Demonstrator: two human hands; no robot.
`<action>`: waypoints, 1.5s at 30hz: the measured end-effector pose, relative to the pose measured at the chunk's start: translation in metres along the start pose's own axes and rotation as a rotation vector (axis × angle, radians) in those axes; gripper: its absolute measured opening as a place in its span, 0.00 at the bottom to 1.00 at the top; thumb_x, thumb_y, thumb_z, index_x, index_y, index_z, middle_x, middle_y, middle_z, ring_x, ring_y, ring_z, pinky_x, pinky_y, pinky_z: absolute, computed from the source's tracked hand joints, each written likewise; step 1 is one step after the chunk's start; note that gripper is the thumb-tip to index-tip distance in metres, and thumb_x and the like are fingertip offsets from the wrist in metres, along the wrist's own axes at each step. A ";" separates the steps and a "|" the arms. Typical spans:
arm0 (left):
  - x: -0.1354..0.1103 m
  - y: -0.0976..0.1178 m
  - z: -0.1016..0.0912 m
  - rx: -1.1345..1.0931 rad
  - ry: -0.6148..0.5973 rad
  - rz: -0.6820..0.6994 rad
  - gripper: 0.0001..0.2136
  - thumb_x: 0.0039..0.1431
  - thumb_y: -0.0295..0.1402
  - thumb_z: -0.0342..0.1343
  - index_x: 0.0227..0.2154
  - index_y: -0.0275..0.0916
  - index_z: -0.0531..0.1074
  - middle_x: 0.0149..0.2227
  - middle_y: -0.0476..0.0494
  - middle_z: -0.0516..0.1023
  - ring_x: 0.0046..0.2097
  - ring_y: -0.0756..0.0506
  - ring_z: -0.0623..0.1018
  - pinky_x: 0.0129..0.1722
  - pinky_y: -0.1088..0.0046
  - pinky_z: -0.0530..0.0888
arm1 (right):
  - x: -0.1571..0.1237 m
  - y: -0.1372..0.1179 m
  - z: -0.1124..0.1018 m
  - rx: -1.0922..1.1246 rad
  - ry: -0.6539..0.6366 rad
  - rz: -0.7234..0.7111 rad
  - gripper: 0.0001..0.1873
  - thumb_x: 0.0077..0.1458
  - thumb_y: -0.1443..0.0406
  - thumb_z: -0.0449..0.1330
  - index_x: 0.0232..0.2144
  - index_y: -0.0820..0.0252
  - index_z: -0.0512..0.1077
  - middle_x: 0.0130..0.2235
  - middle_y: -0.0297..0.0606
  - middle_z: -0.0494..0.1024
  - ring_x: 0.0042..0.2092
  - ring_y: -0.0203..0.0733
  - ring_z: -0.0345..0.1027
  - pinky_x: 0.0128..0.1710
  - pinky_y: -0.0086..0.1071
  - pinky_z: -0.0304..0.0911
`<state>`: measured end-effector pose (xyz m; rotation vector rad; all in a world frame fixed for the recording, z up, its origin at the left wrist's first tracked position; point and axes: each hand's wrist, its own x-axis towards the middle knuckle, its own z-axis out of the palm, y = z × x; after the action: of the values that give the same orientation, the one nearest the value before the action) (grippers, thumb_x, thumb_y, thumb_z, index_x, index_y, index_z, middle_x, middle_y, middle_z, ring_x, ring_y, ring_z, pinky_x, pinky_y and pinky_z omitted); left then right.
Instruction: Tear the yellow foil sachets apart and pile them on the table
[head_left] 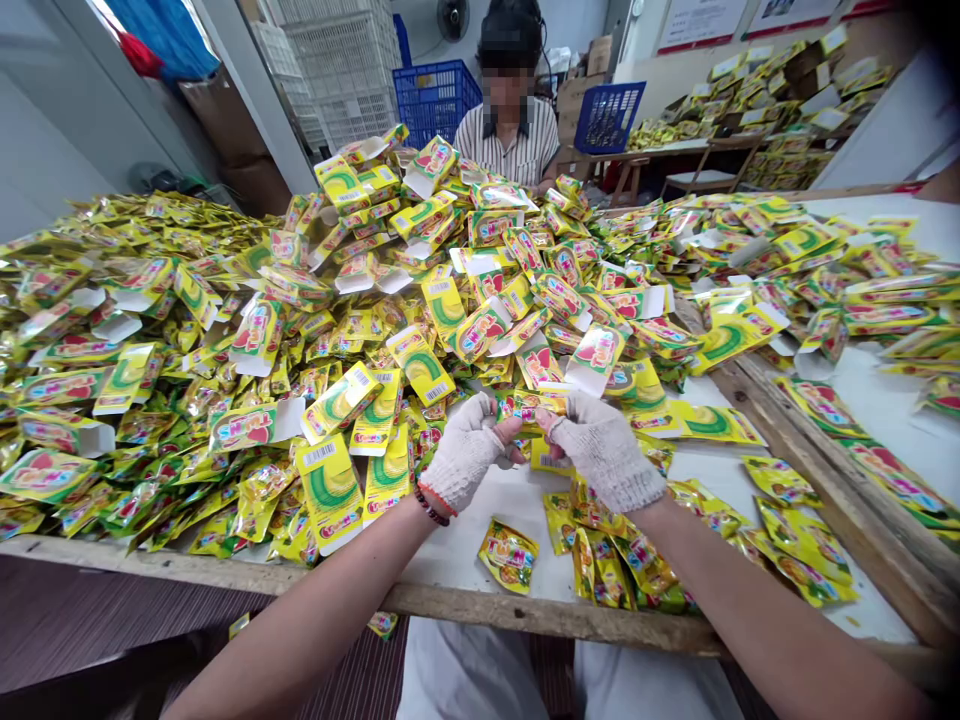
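Both hands wear white knitted gloves that leave the fingertips bare. My left hand (pixel 466 452) is closed on one end of a small yellow-and-green carton (pixel 531 405). The other end is pinched by my right hand (pixel 606 452), so the carton lies level between them, partly hidden by the fingers. Just beyond is a heap of similar cartons (pixel 424 365), several with white end flaps standing open. Beneath my right wrist lie several shiny yellow sachets (pixel 600 560). One single sachet (pixel 508 555) rests on the white tabletop (pixel 465 535) between my forearms.
A wooden edge strip (pixel 555 615) runs along the table's front, and a wooden divider (pixel 810 470) crosses at right. Loose sachets pile up at left (pixel 150 220). Across the table sits a person (pixel 506 140). Blue crates (pixel 435 95) stand behind.
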<state>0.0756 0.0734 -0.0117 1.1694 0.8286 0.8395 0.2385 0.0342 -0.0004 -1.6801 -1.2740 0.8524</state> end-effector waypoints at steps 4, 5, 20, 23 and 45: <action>0.002 -0.003 -0.002 0.009 0.002 -0.018 0.23 0.45 0.44 0.67 0.34 0.40 0.59 0.28 0.54 0.72 0.22 0.53 0.76 0.21 0.80 0.69 | 0.004 0.004 0.000 -0.166 0.058 -0.123 0.14 0.52 0.53 0.59 0.28 0.58 0.68 0.25 0.35 0.74 0.26 0.37 0.66 0.26 0.30 0.59; 0.003 -0.003 -0.001 0.002 -0.006 -0.018 0.23 0.45 0.43 0.67 0.34 0.40 0.59 0.29 0.54 0.72 0.22 0.53 0.76 0.22 0.79 0.69 | 0.004 0.005 0.000 -0.182 0.073 -0.154 0.14 0.51 0.53 0.59 0.31 0.59 0.70 0.28 0.36 0.76 0.29 0.39 0.67 0.28 0.30 0.61; 0.004 0.009 0.054 1.232 0.213 0.285 0.35 0.45 0.59 0.60 0.49 0.38 0.64 0.45 0.36 0.74 0.44 0.38 0.76 0.39 0.65 0.71 | 0.021 -0.007 -0.059 0.433 0.356 -0.043 0.12 0.50 0.58 0.60 0.37 0.56 0.69 0.35 0.40 0.79 0.26 0.41 0.72 0.20 0.32 0.64; 0.012 -0.005 0.064 1.371 0.192 0.229 0.46 0.41 0.50 0.65 0.61 0.37 0.53 0.52 0.30 0.70 0.49 0.35 0.75 0.42 0.63 0.71 | 0.022 -0.006 -0.061 0.464 0.345 -0.064 0.13 0.49 0.58 0.62 0.35 0.57 0.68 0.34 0.36 0.78 0.24 0.37 0.71 0.19 0.29 0.63; -0.015 -0.013 0.005 1.438 0.066 0.314 0.33 0.52 0.41 0.61 0.59 0.40 0.56 0.53 0.35 0.68 0.52 0.35 0.71 0.48 0.58 0.71 | 0.025 0.015 -0.034 -0.180 0.267 -0.225 0.15 0.55 0.54 0.55 0.37 0.58 0.70 0.36 0.49 0.78 0.37 0.49 0.71 0.36 0.38 0.65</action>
<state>0.0746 0.0557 -0.0215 2.5771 1.3735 0.4362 0.2807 0.0491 -0.0004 -1.6839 -1.3500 0.3755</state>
